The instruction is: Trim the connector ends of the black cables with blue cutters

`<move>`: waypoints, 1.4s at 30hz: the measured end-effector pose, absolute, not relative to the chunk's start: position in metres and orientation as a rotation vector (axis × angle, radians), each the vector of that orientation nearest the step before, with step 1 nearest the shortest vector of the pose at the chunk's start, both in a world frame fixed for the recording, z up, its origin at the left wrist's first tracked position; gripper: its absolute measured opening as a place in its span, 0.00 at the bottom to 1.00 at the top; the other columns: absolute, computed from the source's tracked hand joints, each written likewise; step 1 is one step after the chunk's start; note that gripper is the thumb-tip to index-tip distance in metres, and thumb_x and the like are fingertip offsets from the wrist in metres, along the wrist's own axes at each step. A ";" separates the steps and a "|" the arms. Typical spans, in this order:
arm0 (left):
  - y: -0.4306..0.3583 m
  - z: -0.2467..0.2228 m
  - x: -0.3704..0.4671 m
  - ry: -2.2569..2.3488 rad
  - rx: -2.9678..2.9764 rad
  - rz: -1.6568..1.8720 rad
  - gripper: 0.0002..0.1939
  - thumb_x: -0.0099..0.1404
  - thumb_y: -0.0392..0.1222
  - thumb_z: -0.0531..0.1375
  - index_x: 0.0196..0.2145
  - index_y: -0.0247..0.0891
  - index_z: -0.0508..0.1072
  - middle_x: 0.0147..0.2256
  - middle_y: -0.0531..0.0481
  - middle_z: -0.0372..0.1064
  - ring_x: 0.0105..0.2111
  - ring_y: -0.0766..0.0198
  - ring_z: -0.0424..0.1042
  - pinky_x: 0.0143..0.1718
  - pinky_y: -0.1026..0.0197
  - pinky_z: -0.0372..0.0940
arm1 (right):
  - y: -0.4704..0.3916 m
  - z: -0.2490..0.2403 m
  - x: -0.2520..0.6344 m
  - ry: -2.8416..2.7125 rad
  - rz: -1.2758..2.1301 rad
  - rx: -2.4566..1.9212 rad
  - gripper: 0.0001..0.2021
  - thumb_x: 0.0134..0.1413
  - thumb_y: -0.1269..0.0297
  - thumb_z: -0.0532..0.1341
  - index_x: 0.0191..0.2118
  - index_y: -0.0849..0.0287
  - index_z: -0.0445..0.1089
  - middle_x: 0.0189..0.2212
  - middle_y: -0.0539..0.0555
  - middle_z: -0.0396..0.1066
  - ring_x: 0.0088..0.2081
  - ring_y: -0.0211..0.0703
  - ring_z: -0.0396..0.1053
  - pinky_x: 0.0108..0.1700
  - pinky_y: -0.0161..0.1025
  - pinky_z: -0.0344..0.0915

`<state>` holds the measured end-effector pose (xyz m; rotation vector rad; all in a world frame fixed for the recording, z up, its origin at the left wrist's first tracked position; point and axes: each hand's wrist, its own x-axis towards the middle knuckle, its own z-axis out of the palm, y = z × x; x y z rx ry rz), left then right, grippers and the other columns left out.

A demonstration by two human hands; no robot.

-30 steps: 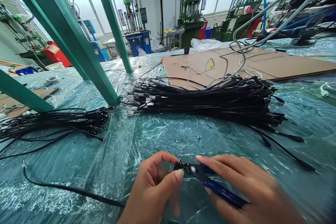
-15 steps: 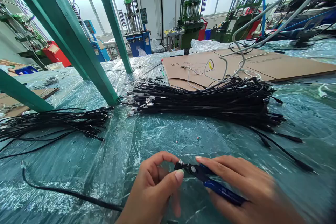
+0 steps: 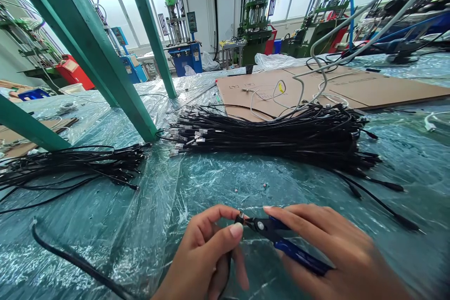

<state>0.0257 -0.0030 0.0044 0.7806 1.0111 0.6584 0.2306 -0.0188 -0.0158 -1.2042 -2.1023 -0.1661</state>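
My left hand pinches the end of a black cable between thumb and forefinger. A bit of bright metal shows at that end. The cable's other end curves over the sheeting at the lower left. My right hand is closed on blue-handled cutters, whose dark jaws point left and meet or nearly meet the held cable end. Whether the jaws are closed on it I cannot tell. Beyond my hands lies a large bundle of black cables with metal connectors at its left end.
A smaller pile of black cables lies left, beside green metal posts. Flat cardboard with grey cables on it is behind the bundle. Plastic sheeting covers the table, with tiny scraps on it. Machines stand at the back.
The cable end in my left hand has turned slightly, and the cutters' jaws have shifted a little. The loose cable at the lower left has swung lower.
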 end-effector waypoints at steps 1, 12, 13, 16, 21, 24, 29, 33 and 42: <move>-0.003 0.005 0.026 1.018 0.780 0.654 0.16 0.58 0.51 0.62 0.36 0.36 0.68 0.14 0.55 0.70 0.07 0.79 0.46 0.08 0.74 0.38 | -0.019 -0.017 0.231 -2.111 -0.152 -1.211 0.16 0.50 0.69 0.59 0.46 0.52 0.71 0.34 0.51 0.75 0.32 0.39 0.74 0.33 0.36 0.71; -0.003 0.004 0.027 1.041 0.817 0.637 0.22 0.54 0.56 0.63 0.37 0.36 0.67 0.12 0.56 0.67 0.07 0.78 0.46 0.08 0.73 0.37 | -0.022 -0.020 0.234 -2.143 -0.083 -1.238 0.18 0.51 0.67 0.60 0.49 0.51 0.70 0.36 0.52 0.75 0.34 0.40 0.74 0.34 0.36 0.71; -0.003 0.005 0.027 1.052 0.819 0.640 0.22 0.54 0.57 0.63 0.37 0.36 0.66 0.12 0.57 0.67 0.07 0.78 0.46 0.08 0.73 0.37 | -0.022 -0.020 0.234 -2.145 -0.088 -1.237 0.18 0.51 0.68 0.60 0.49 0.51 0.69 0.36 0.51 0.74 0.34 0.39 0.73 0.34 0.36 0.71; -0.003 0.004 0.027 1.085 0.822 0.642 0.26 0.51 0.59 0.65 0.38 0.36 0.66 0.11 0.59 0.64 0.07 0.77 0.45 0.09 0.72 0.37 | -0.021 -0.021 0.234 -2.156 -0.095 -1.221 0.18 0.51 0.68 0.60 0.49 0.51 0.69 0.36 0.50 0.74 0.33 0.38 0.73 0.34 0.35 0.71; -0.004 0.000 0.027 1.063 0.800 0.703 0.26 0.49 0.59 0.67 0.35 0.36 0.69 0.10 0.62 0.58 0.10 0.77 0.46 0.12 0.72 0.38 | -0.019 -0.021 0.235 -2.170 -0.096 -1.211 0.18 0.51 0.69 0.60 0.49 0.52 0.69 0.35 0.50 0.74 0.34 0.38 0.73 0.34 0.35 0.70; -0.005 -0.001 0.026 1.066 0.787 0.715 0.22 0.52 0.56 0.67 0.35 0.36 0.70 0.10 0.62 0.58 0.11 0.76 0.47 0.14 0.71 0.40 | -0.019 -0.022 0.236 -2.183 -0.107 -1.196 0.18 0.52 0.69 0.60 0.50 0.53 0.69 0.35 0.51 0.75 0.33 0.38 0.73 0.34 0.34 0.70; -0.005 0.000 0.025 1.056 0.803 0.684 0.23 0.51 0.58 0.67 0.35 0.37 0.70 0.10 0.61 0.57 0.11 0.75 0.47 0.14 0.70 0.39 | -0.018 -0.022 0.235 -2.192 -0.135 -1.173 0.18 0.53 0.70 0.60 0.50 0.53 0.68 0.35 0.50 0.75 0.33 0.38 0.73 0.34 0.34 0.70; -0.004 0.001 0.024 1.040 0.798 0.658 0.23 0.52 0.58 0.66 0.35 0.37 0.70 0.11 0.62 0.57 0.11 0.75 0.47 0.14 0.70 0.38 | -0.016 -0.020 0.233 -2.124 -0.155 -1.177 0.15 0.55 0.68 0.57 0.48 0.54 0.69 0.34 0.50 0.75 0.32 0.37 0.74 0.33 0.33 0.71; -0.003 -0.004 0.022 1.003 0.832 0.675 0.20 0.57 0.55 0.65 0.37 0.36 0.71 0.11 0.61 0.58 0.12 0.75 0.47 0.14 0.70 0.40 | -0.016 -0.016 0.232 -2.126 -0.156 -1.158 0.15 0.52 0.70 0.58 0.46 0.54 0.70 0.33 0.49 0.74 0.32 0.36 0.73 0.33 0.33 0.70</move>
